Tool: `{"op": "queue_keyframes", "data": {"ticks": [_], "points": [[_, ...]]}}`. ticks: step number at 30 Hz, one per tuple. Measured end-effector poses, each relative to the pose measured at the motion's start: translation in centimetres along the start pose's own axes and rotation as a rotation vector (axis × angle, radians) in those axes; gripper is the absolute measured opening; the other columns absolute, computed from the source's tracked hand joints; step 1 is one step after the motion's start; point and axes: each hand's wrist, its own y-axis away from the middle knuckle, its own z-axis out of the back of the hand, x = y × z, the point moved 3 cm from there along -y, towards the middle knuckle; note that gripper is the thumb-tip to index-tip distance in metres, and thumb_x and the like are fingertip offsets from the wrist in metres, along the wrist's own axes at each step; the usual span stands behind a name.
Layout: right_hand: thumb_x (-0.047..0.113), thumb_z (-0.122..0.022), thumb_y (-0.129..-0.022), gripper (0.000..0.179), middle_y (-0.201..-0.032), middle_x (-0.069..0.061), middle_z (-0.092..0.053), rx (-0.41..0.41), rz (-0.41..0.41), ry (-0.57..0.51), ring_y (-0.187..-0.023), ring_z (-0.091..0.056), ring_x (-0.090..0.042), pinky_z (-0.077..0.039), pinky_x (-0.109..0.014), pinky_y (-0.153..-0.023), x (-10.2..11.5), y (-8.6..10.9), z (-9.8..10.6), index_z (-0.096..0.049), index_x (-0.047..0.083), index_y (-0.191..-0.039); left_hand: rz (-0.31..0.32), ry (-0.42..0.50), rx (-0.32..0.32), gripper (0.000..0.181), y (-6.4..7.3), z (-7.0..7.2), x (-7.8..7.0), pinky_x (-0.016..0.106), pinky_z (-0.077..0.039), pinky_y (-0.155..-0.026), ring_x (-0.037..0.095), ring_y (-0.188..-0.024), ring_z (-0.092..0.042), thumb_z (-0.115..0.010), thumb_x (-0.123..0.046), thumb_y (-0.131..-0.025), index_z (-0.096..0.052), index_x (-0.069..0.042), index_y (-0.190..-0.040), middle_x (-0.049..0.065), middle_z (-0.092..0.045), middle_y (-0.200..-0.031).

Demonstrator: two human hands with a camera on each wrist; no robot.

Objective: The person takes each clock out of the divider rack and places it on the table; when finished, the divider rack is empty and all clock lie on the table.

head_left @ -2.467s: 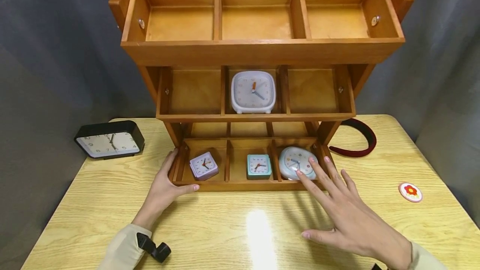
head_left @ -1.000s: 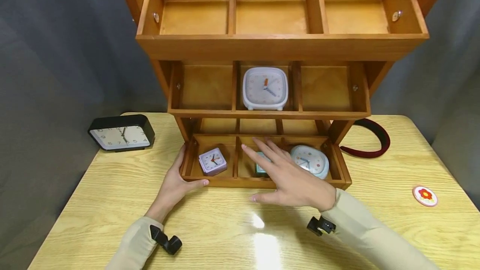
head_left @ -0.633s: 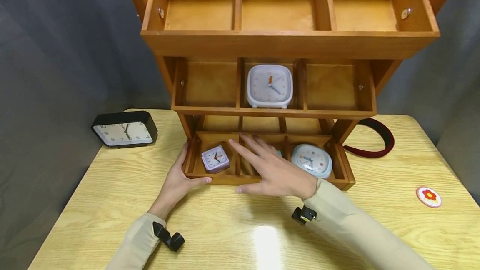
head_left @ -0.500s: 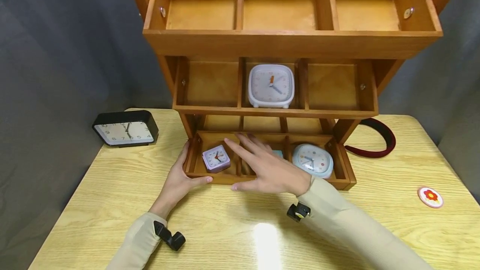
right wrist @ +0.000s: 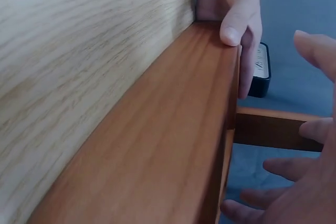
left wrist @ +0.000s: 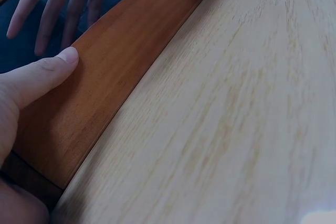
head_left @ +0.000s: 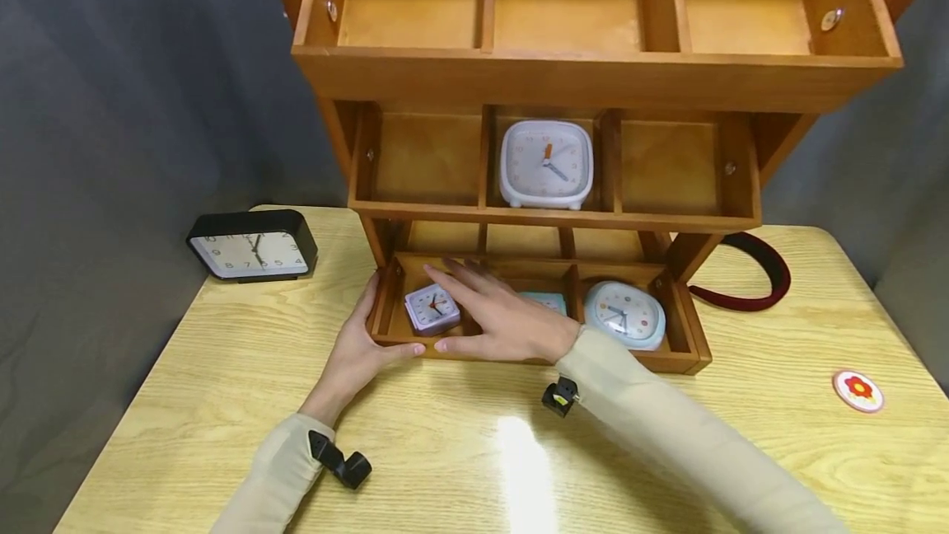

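Note:
A three-tiered wooden shelf (head_left: 596, 79) with divided compartments stands on the table. My left hand (head_left: 359, 353) holds the left front corner of its bottom tier, thumb on the front board and fingers along the side. Over that tier hovers my right hand (head_left: 504, 320), fingers spread and holding nothing, its fingertips beside a small purple alarm clock (head_left: 432, 308) in the left compartment. Behind the right hand a teal alarm clock (head_left: 546, 301) is partly hidden in the middle compartment. A pale blue rounded clock (head_left: 625, 316) lies in the right one.
A white clock (head_left: 546, 165) stands in the middle tier's centre compartment. To the shelf's left is a black clock (head_left: 254, 245). A dark red headband (head_left: 774, 274) and a round flower badge (head_left: 858, 391) lie on the table (head_left: 415, 452) at right.
My right hand has moved left from the pale blue clock, across the teal one, to the purple clock. My left hand keeps its place on the shelf corner. The head view has shifted slightly.

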Motion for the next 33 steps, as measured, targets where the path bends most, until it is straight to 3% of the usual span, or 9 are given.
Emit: {"op": "queue_keyframes", "data": {"ticks": [7,12,19,25,29,33], "points": [[0.036,-0.061,-0.093,0.081,-0.158,-0.024,-0.021,-0.026,0.069,0.027,-0.146,-0.023,-0.037,-0.023,-0.052,-0.119,-0.2,-2.2,-0.4,-0.014,0.015,-0.156,0.024,0.001,0.020,0.118,1.0,0.2,-2.9,0.048,-0.022,-0.120,0.035,-0.145,-0.026,-0.086,-0.007,-0.070,-0.006,-0.009,-0.156,0.013,-0.015,-0.162],[0.018,-0.067,-0.089,0.080,-0.155,-0.022,-0.029,0.011,0.108,0.021,-0.144,-0.029,-0.033,-0.028,-0.046,-0.118,-0.3,-3.7,-0.5,-0.022,0.010,-0.155,0.036,0.001,0.021,0.116,1.2,0.2,-3.5,0.046,-0.021,-0.121,0.034,-0.146,-0.024,-0.085,-0.006,-0.071,-0.006,-0.008,-0.156,0.013,-0.012,-0.162],[0.009,-0.072,-0.083,0.083,-0.154,-0.015,-0.036,0.112,0.084,-0.006,-0.141,-0.037,-0.028,-0.031,-0.048,-0.117,-0.5,-5.1,-1.2,-0.028,0.014,-0.153,0.038,0.001,0.025,0.117,1.1,0.2,-3.4,0.047,-0.020,-0.121,0.034,-0.147,-0.022,-0.086,-0.008,-0.071,-0.005,-0.009,-0.156,0.011,-0.010,-0.163],[0.005,-0.074,-0.080,0.080,-0.149,-0.009,-0.044,0.147,0.086,0.016,-0.130,-0.047,-0.020,-0.042,-0.039,-0.109,-0.8,-6.0,-2.0,-0.037,0.019,-0.150,0.031,-0.001,0.030,0.117,1.2,0.2,-3.4,0.048,-0.020,-0.121,0.033,-0.147,-0.021,-0.085,-0.008,-0.072,-0.005,-0.009,-0.156,0.011,-0.009,-0.163],[0.004,-0.074,-0.081,0.073,-0.145,-0.009,-0.047,0.192,0.065,0.042,-0.129,-0.048,-0.022,-0.039,-0.044,-0.111,-1.0,-6.3,-2.4,-0.045,0.023,-0.145,0.017,-0.005,0.029,0.117,1.2,0.2,-3.4,0.049,-0.018,-0.121,0.033,-0.148,-0.019,-0.085,-0.009,-0.072,-0.004,-0.008,-0.156,0.012,-0.008,-0.163],[0.005,-0.073,-0.083,0.063,-0.141,-0.010,-0.050,0.216,0.038,0.066,-0.127,-0.050,-0.024,-0.042,-0.042,-0.108,-1.0,-6.5,-2.6,-0.053,0.023,-0.140,-0.012,-0.008,0.018,0.120,0.4,0.2,-1.4,0.047,-0.018,-0.121,0.031,-0.148,-0.019,-0.087,-0.011,-0.070,-0.004,-0.014,-0.157,0.008,-0.009,-0.163]]}}
